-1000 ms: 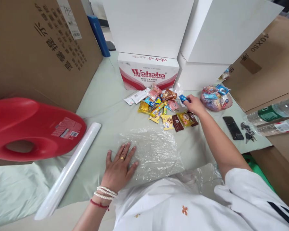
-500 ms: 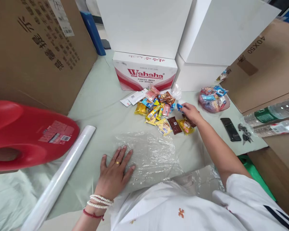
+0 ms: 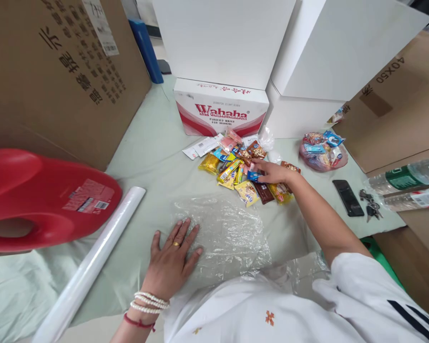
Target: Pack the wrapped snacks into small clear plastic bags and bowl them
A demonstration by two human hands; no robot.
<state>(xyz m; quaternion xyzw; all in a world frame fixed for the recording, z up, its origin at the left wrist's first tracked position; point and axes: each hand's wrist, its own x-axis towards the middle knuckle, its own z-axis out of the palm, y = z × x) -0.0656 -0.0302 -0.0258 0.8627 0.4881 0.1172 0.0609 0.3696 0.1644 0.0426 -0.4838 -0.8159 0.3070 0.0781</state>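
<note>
- Right hand (image 3: 271, 172): fingertips closed in a pinch on a small blue packet (image 3: 253, 176), low over the front of the snack heap; exact grip partly hidden.
- Left hand (image 3: 173, 262): palm down, fingers spread, at the left edge of a wrinkled sheet of clear plastic film (image 3: 232, 228).
- Risk, right: the packet could slip or snag, as the grip looks shallow and neighbouring wrappers crowd the fingers.
- Risk, heap: a cream-yellow biscuit packet (image 3: 247, 193), a dark brown packet (image 3: 264, 193) and a yellow packet (image 3: 281, 194) could be pushed askew by the hand or wrist.
- Risk, left: the thin film could bunch or slide if that hand shifts.
- Behind the heap: white sachets (image 3: 206, 145), a crumpled clear bag (image 3: 266, 139) and a Wahaha water carton (image 3: 219, 112); the carton blocks reach backward.
- Right of the heap: a pinkish container (image 3: 316, 164) filled with packets; then a black phone (image 3: 348, 197), keys (image 3: 373, 210) and two clear bottles, one green-labelled (image 3: 400, 178), one white-labelled (image 3: 427, 197).
- Left: a white roll (image 3: 93, 262) lying aslant on the surface (image 3: 139, 138), and a red jug (image 3: 53, 166); together they limit room for the left arm.
</note>
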